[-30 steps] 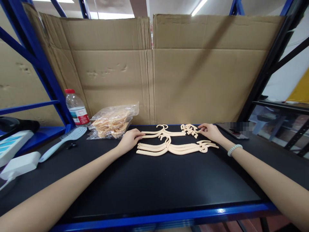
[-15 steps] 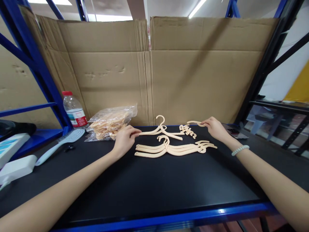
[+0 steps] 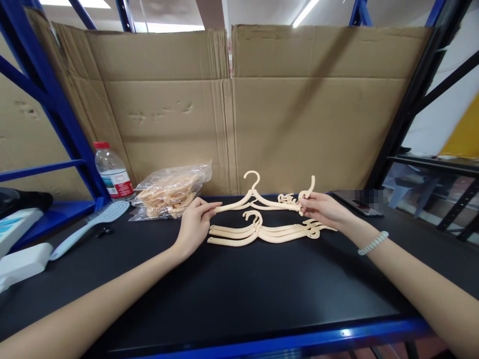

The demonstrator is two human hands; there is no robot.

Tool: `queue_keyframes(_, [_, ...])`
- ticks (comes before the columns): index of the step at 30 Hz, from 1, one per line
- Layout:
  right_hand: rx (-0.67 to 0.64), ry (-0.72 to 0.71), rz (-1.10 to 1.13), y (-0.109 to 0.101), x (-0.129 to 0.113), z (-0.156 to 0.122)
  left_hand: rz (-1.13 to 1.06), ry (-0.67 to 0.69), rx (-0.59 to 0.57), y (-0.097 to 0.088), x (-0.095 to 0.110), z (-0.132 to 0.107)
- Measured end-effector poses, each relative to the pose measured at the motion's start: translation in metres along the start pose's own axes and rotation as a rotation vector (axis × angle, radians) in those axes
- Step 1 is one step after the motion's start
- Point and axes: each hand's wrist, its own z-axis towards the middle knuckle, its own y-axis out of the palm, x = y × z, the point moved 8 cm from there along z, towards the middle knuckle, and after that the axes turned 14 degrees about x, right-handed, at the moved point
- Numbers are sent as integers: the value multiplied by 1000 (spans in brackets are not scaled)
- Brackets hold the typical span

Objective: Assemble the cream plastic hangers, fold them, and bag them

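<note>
Just behind a stack of cream hangers (image 3: 279,238), a person holds another hanger (image 3: 253,192) hook-up, left hand (image 3: 194,227) pinching one end between thumb and fingers. At its other end, beyond the stack's right side, the right hand (image 3: 325,209) pinches a curved piece (image 3: 311,188); whether the two are joined, I cannot tell. A plastic bag (image 3: 172,194) sits behind the stack, to the left.

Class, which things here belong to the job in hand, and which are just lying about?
In the job, it seems:
hanger in the left hand
curved piece in the right hand
front row of hangers
loose small pieces
probably the bagged pieces

Just lying about:
red-capped bottle
hairbrush
white block
flat dark device
</note>
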Motion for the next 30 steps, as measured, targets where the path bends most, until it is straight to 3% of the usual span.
queue_keyframes(6, [-52, 103, 18, 14, 6, -12, -41, -7, -4, 2, 7, -9])
queue_keyframes(19, [-79, 47, -51, 15, -8, -16, -2, -158, -31, 5, -6, -10])
queue_keyframes(30, [77, -3, 40, 2, -12, -6, -28, -202, -25, 7, -13, -11])
